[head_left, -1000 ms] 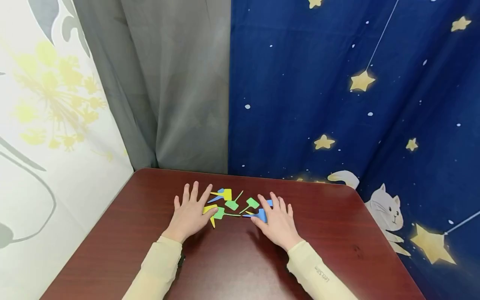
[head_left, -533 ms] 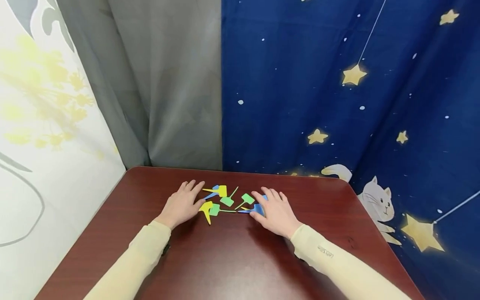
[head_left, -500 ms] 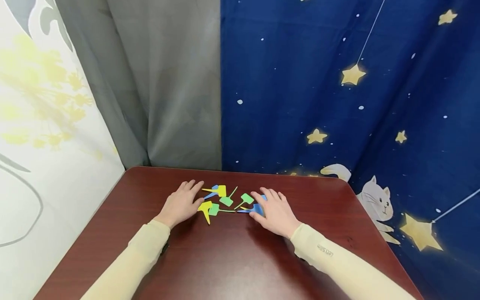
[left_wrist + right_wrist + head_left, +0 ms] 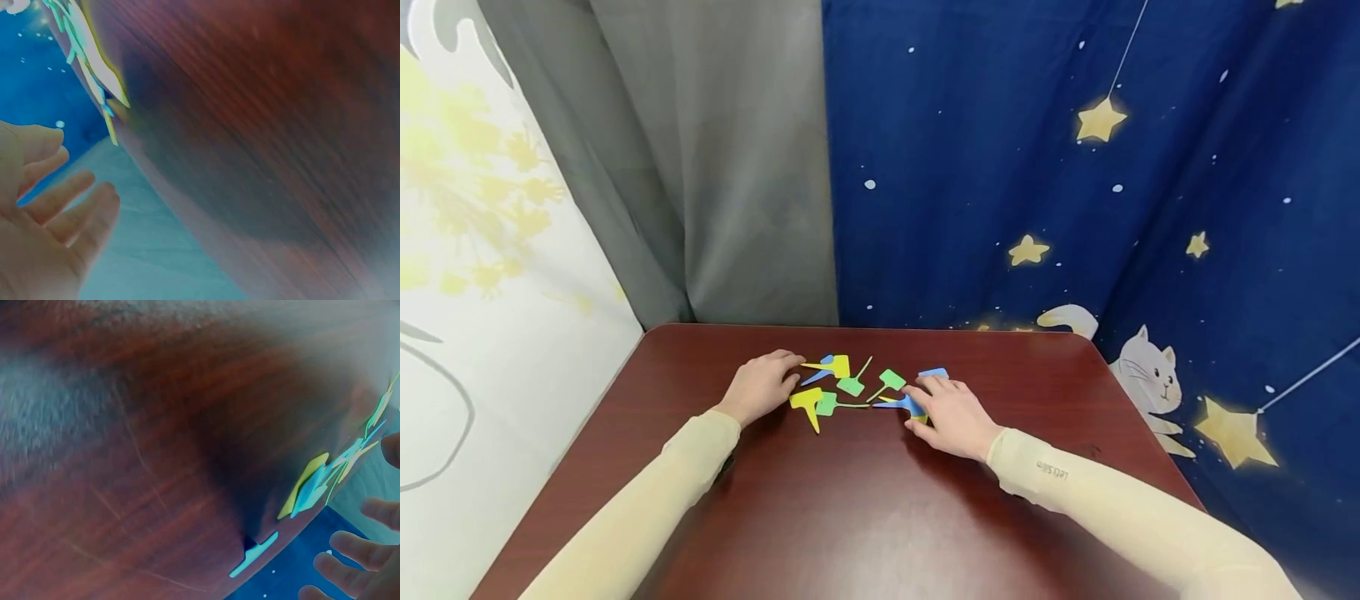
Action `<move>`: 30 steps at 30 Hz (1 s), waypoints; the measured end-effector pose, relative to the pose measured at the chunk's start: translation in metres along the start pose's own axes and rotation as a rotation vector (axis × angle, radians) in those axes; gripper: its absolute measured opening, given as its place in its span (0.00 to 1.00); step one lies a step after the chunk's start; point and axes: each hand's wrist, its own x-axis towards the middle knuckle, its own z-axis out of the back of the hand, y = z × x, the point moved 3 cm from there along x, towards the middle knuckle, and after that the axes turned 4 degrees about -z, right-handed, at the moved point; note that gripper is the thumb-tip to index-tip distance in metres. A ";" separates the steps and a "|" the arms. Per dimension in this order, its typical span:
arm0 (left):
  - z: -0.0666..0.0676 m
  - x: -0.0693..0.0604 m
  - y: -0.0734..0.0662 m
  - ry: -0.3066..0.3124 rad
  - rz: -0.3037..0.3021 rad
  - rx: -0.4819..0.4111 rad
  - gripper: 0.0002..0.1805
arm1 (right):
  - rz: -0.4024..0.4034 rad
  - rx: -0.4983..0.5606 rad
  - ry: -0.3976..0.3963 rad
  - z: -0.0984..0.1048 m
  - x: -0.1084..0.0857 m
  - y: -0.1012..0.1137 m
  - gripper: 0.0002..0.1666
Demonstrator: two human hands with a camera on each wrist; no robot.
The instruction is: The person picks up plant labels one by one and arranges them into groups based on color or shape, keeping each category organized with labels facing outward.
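Tags (image 4: 852,386) on tbl (image 4: 850,508) nr hands (image 4: 958,419), some pt-hidden, curtains (image 4: 760,167) behind.

The table (image 4: 857,517) has a reddish-brown, wood-grained top with rounded far corners and a glossy reflection. Pale scratches (image 4: 142,461) mark its surface in the right wrist view. Behind the far edge, at left, hangs a plain grey curtain (image 4: 752,167) with vertical folds. Adjoining it at right is a dark blue curtain (image 4: 940,192), printed with white dots, yellow stars (image 4: 1101,121) and a grey-and-white cat (image 4: 1153,379). At far left stands a white surface (image 4: 490,400) bearing a yellow floral print (image 4: 475,150) and grey curving shapes.
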 end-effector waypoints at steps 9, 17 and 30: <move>-0.005 0.021 0.013 0.022 -0.026 -0.049 0.15 | 0.002 0.066 0.018 -0.017 -0.002 0.001 0.33; -0.021 0.038 0.001 0.088 -0.036 -0.051 0.15 | 0.046 0.061 -0.007 -0.019 -0.006 -0.001 0.33; -0.035 0.045 0.012 0.128 -0.051 -0.052 0.16 | 0.062 0.032 -0.002 -0.022 -0.008 0.000 0.34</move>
